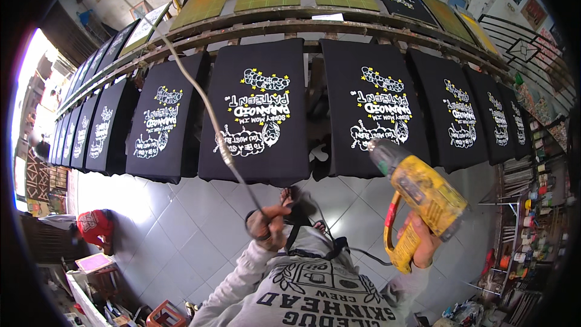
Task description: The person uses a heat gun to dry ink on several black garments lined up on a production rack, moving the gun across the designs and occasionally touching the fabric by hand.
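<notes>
Near black fabric [379, 109] | heat gun [426, 194] partly hides right grip [427, 244]

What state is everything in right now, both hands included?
Left hand: closed on the grey cable
Right hand: closed around the yellow heat gun
Grey cable: slanting down from above
Yellow heat gun: raised, nozzle toward the black fabric panels; power unclear
Black fabric panels: printed, spread in rows
Person in red: bent over

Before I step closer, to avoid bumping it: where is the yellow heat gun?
Right of centre in the head view, the yellow heat gun is in the person's right-hand grip, nozzle toward a black printed shirt.
</notes>
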